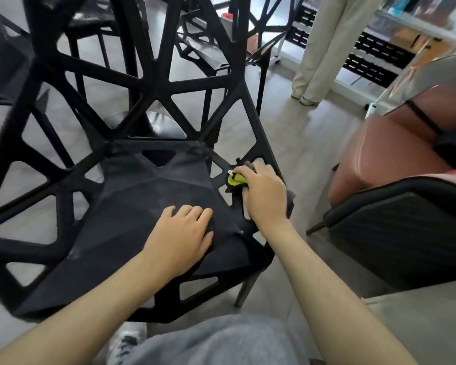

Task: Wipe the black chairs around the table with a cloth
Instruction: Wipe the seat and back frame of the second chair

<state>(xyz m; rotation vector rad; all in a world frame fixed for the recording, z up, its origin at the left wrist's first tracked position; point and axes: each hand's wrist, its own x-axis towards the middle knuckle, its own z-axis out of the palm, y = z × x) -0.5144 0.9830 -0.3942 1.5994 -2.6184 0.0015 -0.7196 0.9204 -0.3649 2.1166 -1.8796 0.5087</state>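
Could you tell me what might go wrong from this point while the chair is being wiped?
The right hand holds the cloth on a strut at the black chair's right edge; cloth or fingers could snag in the open gaps there. The left hand rests flat on the seat, so hard leaning might shift the chair. The pink seat stands close on the right, leaving little elbow room.

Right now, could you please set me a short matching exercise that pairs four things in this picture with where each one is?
Things:
1. left hand
2. right hand
3. cloth
4. pink armchair

Places:
A. at the right edge of the picture, beside the black chair
B. flat on the chair's seat
C. on the chair's right side frame, gripping the cloth
D. bunched under the right hand's fingers

Pairs: 1-B, 2-C, 3-D, 4-A
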